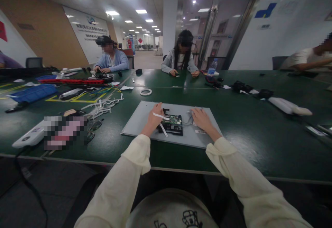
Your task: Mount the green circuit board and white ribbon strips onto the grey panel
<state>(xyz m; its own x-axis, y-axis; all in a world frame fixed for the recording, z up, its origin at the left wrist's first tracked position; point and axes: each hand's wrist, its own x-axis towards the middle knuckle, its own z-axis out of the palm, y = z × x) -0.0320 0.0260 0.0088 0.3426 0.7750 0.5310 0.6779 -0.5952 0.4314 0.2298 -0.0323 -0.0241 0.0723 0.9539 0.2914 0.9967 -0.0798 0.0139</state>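
A flat grey panel (137,121) lies on the green table. On its middle sits a black device with an exposed green circuit board (175,119). My left hand (155,117) is at the device's left side, fingers bent together; a white strip (163,130) hangs by it over the device. What the fingertips grip is too small to make out. To the right of the board, my right hand (201,119) rests over the panel with its fingers bent, beside a grey cable (188,118) that runs to the device. Its fingertips touch near the cable; whether they grip it is unclear.
Left of the panel lie white strips (103,107), glasses (94,126), a white device (35,133) and a blue tray (36,92). A white tape ring (145,92) is beyond the panel. Black items (242,87) and a bottle (212,67) stand farther right. People sit across the table.
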